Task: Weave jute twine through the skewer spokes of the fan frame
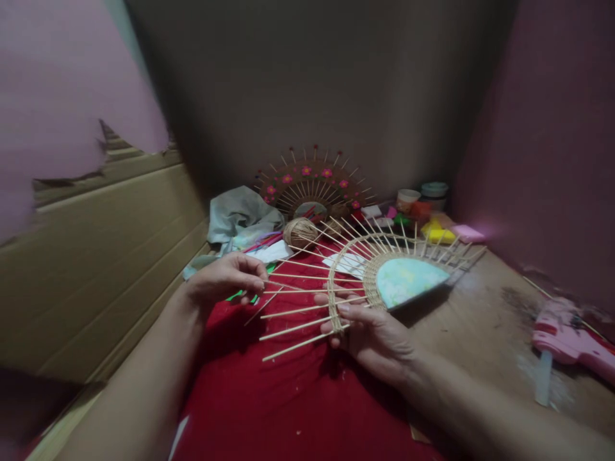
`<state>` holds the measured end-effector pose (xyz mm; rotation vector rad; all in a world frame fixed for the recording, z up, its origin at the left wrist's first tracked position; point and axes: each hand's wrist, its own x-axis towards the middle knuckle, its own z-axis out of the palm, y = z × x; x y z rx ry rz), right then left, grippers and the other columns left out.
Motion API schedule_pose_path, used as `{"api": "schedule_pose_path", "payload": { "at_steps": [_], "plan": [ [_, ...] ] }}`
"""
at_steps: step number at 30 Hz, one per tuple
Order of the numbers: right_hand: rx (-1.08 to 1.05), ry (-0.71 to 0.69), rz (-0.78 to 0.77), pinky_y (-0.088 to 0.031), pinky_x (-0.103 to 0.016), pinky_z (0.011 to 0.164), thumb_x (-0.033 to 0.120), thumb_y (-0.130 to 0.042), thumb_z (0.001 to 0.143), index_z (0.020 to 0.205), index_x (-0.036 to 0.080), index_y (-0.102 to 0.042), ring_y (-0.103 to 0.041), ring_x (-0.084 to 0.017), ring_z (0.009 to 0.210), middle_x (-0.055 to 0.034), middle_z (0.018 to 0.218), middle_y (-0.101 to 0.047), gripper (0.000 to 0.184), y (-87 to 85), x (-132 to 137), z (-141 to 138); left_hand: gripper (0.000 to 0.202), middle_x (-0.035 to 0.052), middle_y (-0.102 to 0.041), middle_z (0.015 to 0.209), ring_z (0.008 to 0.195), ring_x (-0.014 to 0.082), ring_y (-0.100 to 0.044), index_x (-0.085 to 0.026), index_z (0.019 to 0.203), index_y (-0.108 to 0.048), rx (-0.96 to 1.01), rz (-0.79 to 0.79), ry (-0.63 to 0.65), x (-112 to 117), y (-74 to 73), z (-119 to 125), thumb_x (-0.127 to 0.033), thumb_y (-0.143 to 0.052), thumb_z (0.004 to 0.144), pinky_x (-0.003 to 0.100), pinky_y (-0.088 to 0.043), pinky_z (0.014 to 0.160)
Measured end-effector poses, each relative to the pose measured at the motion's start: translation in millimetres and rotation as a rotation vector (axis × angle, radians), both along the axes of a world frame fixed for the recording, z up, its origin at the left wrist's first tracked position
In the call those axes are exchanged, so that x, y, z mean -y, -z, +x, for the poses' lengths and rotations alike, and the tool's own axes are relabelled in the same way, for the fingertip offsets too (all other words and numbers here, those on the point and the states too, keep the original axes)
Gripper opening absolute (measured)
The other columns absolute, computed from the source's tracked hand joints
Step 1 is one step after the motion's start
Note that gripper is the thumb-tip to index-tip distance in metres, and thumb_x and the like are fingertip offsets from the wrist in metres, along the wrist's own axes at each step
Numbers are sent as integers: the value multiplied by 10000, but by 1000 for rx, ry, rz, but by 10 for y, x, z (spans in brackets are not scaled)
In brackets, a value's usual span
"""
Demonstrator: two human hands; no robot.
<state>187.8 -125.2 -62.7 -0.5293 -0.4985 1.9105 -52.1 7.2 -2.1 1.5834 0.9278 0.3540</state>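
A half-round fan [331, 282] of thin wooden sticks, woven with twine in an inner band and a narrower outer ring, is held tilted over the red cloth. Its flat half-disc [410, 280] is pale blue-green. My right hand [377, 336] grips the near end of the outer ring, thumb on top and fingers beneath. Left of the stick tips, my left hand [233, 278] is closed in a pinch on a thin strand of twine [288, 285] that runs towards the ring. The pinching fingertips are partly hidden.
Behind stand a twine ball [300, 233], a finished fan with pink flowers [306, 171], a grey cloth [243, 214] and small tubs [408, 197]. A pink glue gun [560, 330] lies at right on the board. Cardboard [110, 256] walls the left side.
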Motion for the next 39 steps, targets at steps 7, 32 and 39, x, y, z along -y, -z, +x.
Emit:
{"api": "schedule_pose_path", "payload": {
  "at_steps": [7,32,39],
  "plan": [
    [-13,-3,-1,-383,-251,574,158,-640,684,975,113,-637,-570,-145,633,-54,680,-642,294,22,1,8,109,-31,-480,414,314,43,-392,-175,655,-601,83,128,-106,55,-9,98,-253,-676,665,160,-280,310],
    [6,-6,130,-313,-184,378,150,-592,722,1034,134,-596,-589,-111,620,-126,1146,-582,312,27,30,-47,187,-9,-558,616,504,102,-482,-159,730,-536,156,394,-336,140,654,940,-340,-578,707,219,-355,472],
    [27,31,119,-314,-183,390,147,-587,727,952,120,-625,-614,-136,661,-115,1050,-616,230,34,60,-60,198,39,-635,783,660,151,-549,-175,826,-623,17,472,-329,114,664,897,-329,-561,718,259,-414,588]
  ]
}}
